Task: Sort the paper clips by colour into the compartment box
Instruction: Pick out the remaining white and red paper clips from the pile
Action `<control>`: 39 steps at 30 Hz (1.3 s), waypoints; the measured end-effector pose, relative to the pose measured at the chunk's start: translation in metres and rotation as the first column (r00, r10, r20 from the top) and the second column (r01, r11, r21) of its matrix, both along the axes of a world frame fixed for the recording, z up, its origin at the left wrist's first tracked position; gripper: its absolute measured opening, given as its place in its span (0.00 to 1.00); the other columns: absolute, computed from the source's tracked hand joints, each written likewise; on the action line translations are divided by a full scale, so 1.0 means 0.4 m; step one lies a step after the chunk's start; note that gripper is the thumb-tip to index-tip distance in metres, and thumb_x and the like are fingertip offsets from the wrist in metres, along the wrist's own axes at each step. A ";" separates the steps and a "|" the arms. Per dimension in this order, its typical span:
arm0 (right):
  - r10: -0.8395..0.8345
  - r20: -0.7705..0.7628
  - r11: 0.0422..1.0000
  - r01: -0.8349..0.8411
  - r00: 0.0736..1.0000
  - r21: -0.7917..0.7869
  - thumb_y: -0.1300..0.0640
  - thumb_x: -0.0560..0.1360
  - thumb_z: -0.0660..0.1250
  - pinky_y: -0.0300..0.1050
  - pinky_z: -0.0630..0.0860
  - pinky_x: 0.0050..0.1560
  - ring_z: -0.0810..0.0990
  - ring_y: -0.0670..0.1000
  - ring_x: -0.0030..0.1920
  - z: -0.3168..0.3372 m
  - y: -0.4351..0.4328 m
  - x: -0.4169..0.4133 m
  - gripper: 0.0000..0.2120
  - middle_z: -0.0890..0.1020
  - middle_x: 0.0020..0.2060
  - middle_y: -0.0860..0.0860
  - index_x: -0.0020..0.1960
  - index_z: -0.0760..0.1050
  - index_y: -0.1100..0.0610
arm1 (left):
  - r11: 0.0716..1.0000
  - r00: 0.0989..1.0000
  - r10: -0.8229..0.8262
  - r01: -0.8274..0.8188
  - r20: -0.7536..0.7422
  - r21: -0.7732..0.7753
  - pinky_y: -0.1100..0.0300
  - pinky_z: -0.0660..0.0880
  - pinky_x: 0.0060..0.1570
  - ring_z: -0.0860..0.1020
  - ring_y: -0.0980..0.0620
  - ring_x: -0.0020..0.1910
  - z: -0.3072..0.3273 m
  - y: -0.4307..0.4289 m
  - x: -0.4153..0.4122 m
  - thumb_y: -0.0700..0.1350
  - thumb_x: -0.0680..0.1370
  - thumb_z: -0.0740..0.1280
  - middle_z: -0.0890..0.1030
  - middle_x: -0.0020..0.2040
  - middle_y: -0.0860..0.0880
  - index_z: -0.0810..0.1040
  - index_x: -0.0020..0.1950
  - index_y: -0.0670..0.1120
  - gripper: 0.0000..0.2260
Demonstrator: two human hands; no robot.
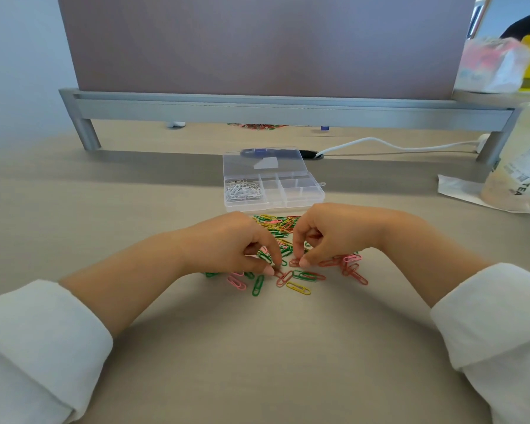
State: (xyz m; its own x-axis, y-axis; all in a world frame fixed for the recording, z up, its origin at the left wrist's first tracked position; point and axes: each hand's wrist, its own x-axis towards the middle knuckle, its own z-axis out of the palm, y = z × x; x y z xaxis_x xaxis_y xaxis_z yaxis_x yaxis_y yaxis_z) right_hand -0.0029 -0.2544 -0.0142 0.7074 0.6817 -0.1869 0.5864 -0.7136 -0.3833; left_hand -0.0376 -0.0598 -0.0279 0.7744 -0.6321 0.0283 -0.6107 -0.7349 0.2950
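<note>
A loose pile of paper clips (277, 225) in green, yellow, red and pink lies on the beige desk, just in front of the clear compartment box (303, 199). The box's lid (251, 163) stands open, and white clips (242, 191) fill its left compartment; the other compartments look bare. My left hand (233, 243) has its fingers curled, with thumb and forefinger tips pinching a red clip (283, 278) at the pile's near edge. My right hand (328, 234) is curled too and pinches another red clip (294, 263). A small group of red and pink clips (351, 267) lies further right.
A grey metal partition rail (288, 113) runs across the back of the desk. A white cable (395, 145) and a blue pen (257, 153) lie behind the box. A tea bottle (517, 166) stands on a paper wrapper (459, 191) at the right.
</note>
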 end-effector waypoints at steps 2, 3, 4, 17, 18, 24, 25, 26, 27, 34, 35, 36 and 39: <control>-0.003 0.013 1.000 0.003 1.000 -0.005 0.54 0.70 0.72 0.29 0.63 0.26 0.68 0.40 0.24 0.000 0.001 -0.005 0.05 0.69 0.18 0.39 0.38 0.77 0.49 | 1.000 1.000 0.018 -0.018 -0.019 0.015 0.67 0.62 0.29 0.69 0.60 0.29 -0.006 -0.006 0.001 0.50 0.73 0.70 0.68 0.26 0.54 0.81 0.48 0.54 0.05; -0.006 0.017 1.000 0.007 1.000 -0.009 0.55 0.71 0.71 0.28 0.63 0.26 0.68 0.39 0.24 0.000 0.003 -0.006 0.03 0.69 0.18 0.39 0.39 0.77 0.50 | 0.999 0.999 0.026 -0.026 -0.027 0.027 0.68 0.62 0.29 0.69 0.61 0.29 -0.007 -0.007 0.001 0.49 0.74 0.69 0.67 0.26 0.54 0.80 0.48 0.53 0.05; -0.012 0.020 1.000 0.012 1.000 -0.015 0.55 0.71 0.71 0.28 0.63 0.26 0.69 0.38 0.24 0.000 0.004 -0.008 0.02 0.69 0.18 0.39 0.40 0.78 0.51 | 0.998 0.999 0.033 -0.032 -0.040 0.047 0.68 0.63 0.30 0.69 0.61 0.29 -0.007 -0.008 0.000 0.49 0.74 0.69 0.67 0.27 0.53 0.79 0.48 0.52 0.04; -0.019 0.041 0.996 0.023 0.999 -0.081 0.57 0.72 0.68 0.26 0.65 0.26 0.70 0.34 0.24 -0.005 0.020 -0.018 0.05 0.71 0.25 0.44 0.38 0.74 0.52 | 0.962 0.997 0.065 -0.050 -0.046 0.270 0.68 0.63 0.31 0.68 0.60 0.32 0.004 -0.020 -0.009 0.51 0.79 0.60 0.69 0.33 0.56 0.66 0.44 0.52 0.05; -0.018 0.046 0.996 0.022 0.999 -0.085 0.57 0.72 0.67 0.26 0.65 0.26 0.70 0.34 0.24 -0.006 0.021 -0.018 0.06 0.71 0.25 0.44 0.37 0.73 0.51 | 0.965 0.997 0.076 -0.066 -0.029 0.252 0.64 0.62 0.31 0.68 0.57 0.33 0.003 -0.020 -0.009 0.50 0.79 0.59 0.69 0.34 0.56 0.65 0.44 0.52 0.06; -0.039 0.017 0.999 0.040 0.999 -0.018 0.58 0.75 0.62 0.32 0.65 0.28 0.68 0.41 0.26 -0.004 0.016 -0.008 0.09 0.71 0.28 0.44 0.37 0.69 0.52 | 0.986 0.986 0.166 -0.166 -0.023 0.016 0.67 0.64 0.31 0.67 0.57 0.32 0.001 -0.010 -0.001 0.47 0.81 0.55 0.71 0.35 0.53 0.61 0.40 0.52 0.09; -0.047 0.012 0.999 0.047 0.999 -0.007 0.58 0.76 0.61 0.33 0.64 0.29 0.67 0.42 0.27 -0.005 0.013 -0.006 0.09 0.70 0.28 0.44 0.37 0.68 0.52 | 0.985 0.984 0.175 -0.175 -0.035 -0.001 0.69 0.66 0.32 0.68 0.58 0.33 -0.001 -0.009 0.002 0.46 0.81 0.55 0.73 0.36 0.53 0.63 0.42 0.50 0.07; -0.053 -0.004 0.999 0.053 0.999 0.011 0.59 0.76 0.60 0.34 0.63 0.29 0.66 0.42 0.27 -0.006 0.011 -0.005 0.08 0.69 0.27 0.44 0.38 0.67 0.52 | 0.982 0.981 0.186 -0.187 -0.047 -0.016 0.70 0.67 0.33 0.69 0.60 0.33 -0.002 -0.007 0.004 0.45 0.81 0.55 0.74 0.38 0.53 0.64 0.45 0.47 0.05; -0.062 -0.036 0.997 0.063 0.997 0.040 0.59 0.76 0.59 0.33 0.63 0.29 0.66 0.42 0.26 -0.008 0.009 -0.005 0.07 0.69 0.27 0.44 0.40 0.67 0.52 | 0.980 0.979 0.194 -0.196 -0.054 -0.033 0.72 0.67 0.34 0.70 0.62 0.33 -0.003 -0.005 0.006 0.45 0.81 0.55 0.76 0.39 0.54 0.65 0.46 0.46 0.05; -0.121 -0.214 0.973 0.159 0.969 0.168 0.67 0.75 0.53 0.33 0.63 0.26 0.65 0.42 0.21 -0.005 0.008 0.001 0.12 0.70 0.22 0.46 0.43 0.73 0.55 | 0.974 0.978 0.175 -0.189 -0.110 -0.129 0.72 0.68 0.33 0.72 0.64 0.30 -0.008 -0.010 0.009 0.41 0.81 0.54 0.76 0.35 0.57 0.62 0.58 0.58 0.12; -0.126 -0.226 0.970 0.167 0.966 0.174 0.67 0.75 0.52 0.35 0.63 0.27 0.64 0.43 0.22 -0.006 0.008 0.003 0.13 0.71 0.22 0.46 0.40 0.72 0.55 | 0.971 0.975 0.179 -0.197 -0.135 -0.137 0.72 0.67 0.33 0.71 0.63 0.30 -0.008 -0.011 0.010 0.40 0.81 0.54 0.74 0.34 0.56 0.66 0.56 0.58 0.12; -0.131 -0.245 0.966 0.179 0.961 0.186 0.67 0.75 0.52 0.36 0.62 0.27 0.63 0.44 0.22 -0.007 0.008 0.003 0.14 0.71 0.23 0.48 0.38 0.71 0.55 | 0.966 0.971 0.177 -0.203 -0.162 -0.161 0.71 0.66 0.32 0.69 0.62 0.29 -0.009 -0.011 0.009 0.40 0.81 0.54 0.73 0.33 0.55 0.70 0.52 0.58 0.12; -0.125 -0.242 0.959 0.180 0.962 0.219 0.60 0.81 0.52 0.35 0.62 0.27 0.63 0.44 0.23 -0.011 0.008 0.003 0.15 0.69 0.24 0.49 0.36 0.69 0.55 | 0.961 0.970 0.167 -0.201 -0.176 -0.193 0.69 0.65 0.33 0.68 0.61 0.30 -0.006 -0.022 -0.002 0.46 0.81 0.54 0.70 0.32 0.56 0.70 0.40 0.56 0.13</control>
